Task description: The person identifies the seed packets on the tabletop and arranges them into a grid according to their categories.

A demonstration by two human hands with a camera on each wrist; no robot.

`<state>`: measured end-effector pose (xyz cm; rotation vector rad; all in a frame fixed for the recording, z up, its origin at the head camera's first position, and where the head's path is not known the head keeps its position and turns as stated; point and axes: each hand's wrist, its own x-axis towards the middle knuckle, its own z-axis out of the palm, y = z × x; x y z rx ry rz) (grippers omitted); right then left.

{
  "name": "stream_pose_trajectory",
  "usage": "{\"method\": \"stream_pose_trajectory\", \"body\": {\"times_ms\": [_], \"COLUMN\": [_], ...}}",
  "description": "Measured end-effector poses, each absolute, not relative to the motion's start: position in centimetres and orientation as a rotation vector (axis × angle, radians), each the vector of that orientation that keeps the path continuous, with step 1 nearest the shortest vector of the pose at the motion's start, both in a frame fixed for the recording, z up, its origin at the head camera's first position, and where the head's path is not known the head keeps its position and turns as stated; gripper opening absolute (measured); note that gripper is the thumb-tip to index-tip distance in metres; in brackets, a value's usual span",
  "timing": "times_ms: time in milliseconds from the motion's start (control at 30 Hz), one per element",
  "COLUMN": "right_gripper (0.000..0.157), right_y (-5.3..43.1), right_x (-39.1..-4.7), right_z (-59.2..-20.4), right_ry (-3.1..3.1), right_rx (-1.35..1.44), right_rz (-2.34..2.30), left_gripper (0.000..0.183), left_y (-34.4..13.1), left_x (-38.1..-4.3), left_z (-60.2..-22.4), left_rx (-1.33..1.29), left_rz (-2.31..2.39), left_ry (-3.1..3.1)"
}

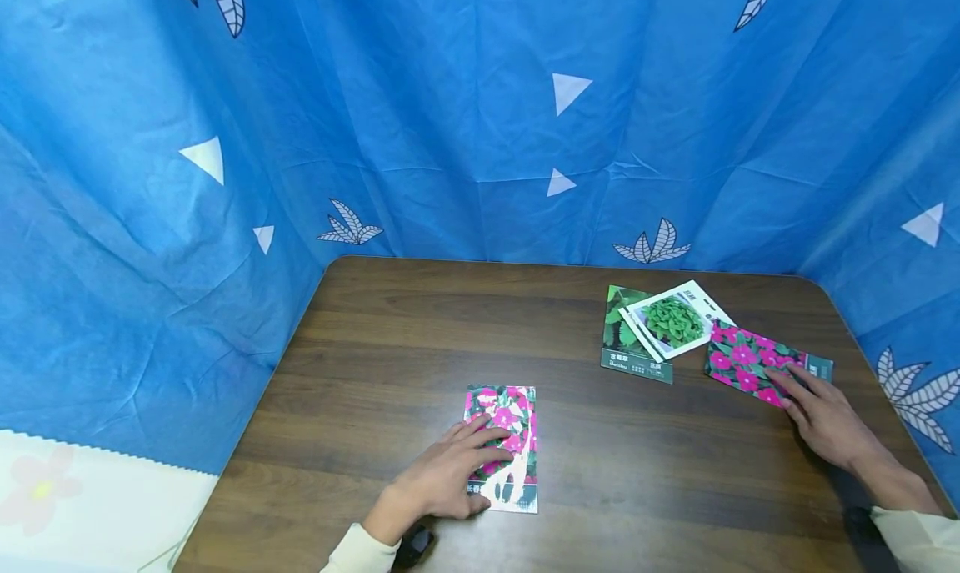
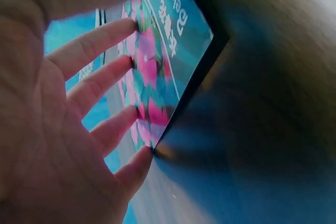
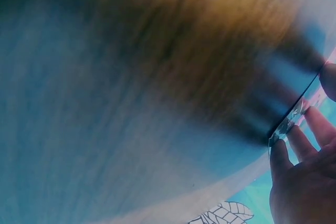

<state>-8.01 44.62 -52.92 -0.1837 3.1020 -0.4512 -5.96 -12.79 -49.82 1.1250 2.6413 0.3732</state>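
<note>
My left hand [image 1: 450,471] lies spread over a seed packet [image 1: 504,402] with pink flowers at the front middle of the table. In the left wrist view its fingertips touch the printed face of that packet [image 2: 178,61], near the band with white lettering. Farther right, my right hand [image 1: 828,419] rests its extended fingers on a second pink-flowered packet [image 1: 742,360], which lies slanted. Only a thin edge of this packet [image 3: 287,121] shows in the right wrist view, beneath the fingertips. Its upper left corner meets a white packet [image 1: 678,319] picturing leafy greens.
Partly under the white packet lies a dark green packet [image 1: 636,366] with leaves on it. The brown wooden table [image 1: 360,348] is bordered at the back and sides by a blue curtain [image 1: 450,139]. A pale floral cloth [image 1: 97,498] hangs at the lower left.
</note>
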Motion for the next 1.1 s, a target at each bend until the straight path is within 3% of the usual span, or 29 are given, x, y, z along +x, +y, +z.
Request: {"method": "stream_pose_trajectory", "body": {"times_ms": [167, 467, 1100], "right_gripper": [0.050, 0.052, 0.053], "right_y": [44.70, 44.66, 44.80], "right_x": [-8.04, -8.15, -8.17], "right_z": [-52.95, -52.75, -52.52], "right_ry": [3.128, 3.109, 3.118], "right_rx": [-0.219, -0.206, -0.245], "right_rz": [-0.450, -0.411, -0.287], "left_gripper": [0.058, 0.082, 0.081], "left_y": [-13.16, -13.21, -13.32], "left_x": [-6.11, -6.17, -6.11], "left_z": [-49.97, -50.38, -50.17], "left_rx": [1.127, 1.100, 1.066], "left_rz": [0.399, 0.358, 0.343], "left_ry": [2.711, 2.786, 2.768]}}
